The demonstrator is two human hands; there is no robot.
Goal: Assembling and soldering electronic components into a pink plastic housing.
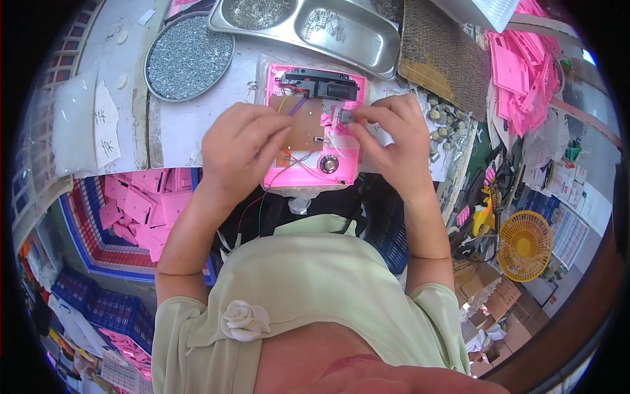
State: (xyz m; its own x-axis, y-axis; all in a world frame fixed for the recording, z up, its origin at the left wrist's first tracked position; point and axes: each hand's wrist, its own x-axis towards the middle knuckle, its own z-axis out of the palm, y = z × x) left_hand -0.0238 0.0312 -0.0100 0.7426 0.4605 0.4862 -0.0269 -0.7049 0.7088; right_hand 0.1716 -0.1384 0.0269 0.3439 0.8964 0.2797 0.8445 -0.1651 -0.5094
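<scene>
A pink plastic casing (277,169) lies open before me, with a black part (321,84) across its far end. Inside it are a brown circuit board (306,128), a round speaker (329,164) and thin coloured wires. My right hand (394,141) pinches a small grey block (345,116) over the casing's right side. At the left edge my left hand (244,148) has thumb and fingers closed together. A purple wire (297,106) runs up to its fingertips; whether they grip it is hidden.
A round tray of screws (190,58) stands far left, beside a metal tray (367,41) holding springs. Small metal pieces (446,125) lie right, near brown matting (443,56). Pink parts (522,79) pile at far right; more fill a blue-rimmed crate (85,243) lower left.
</scene>
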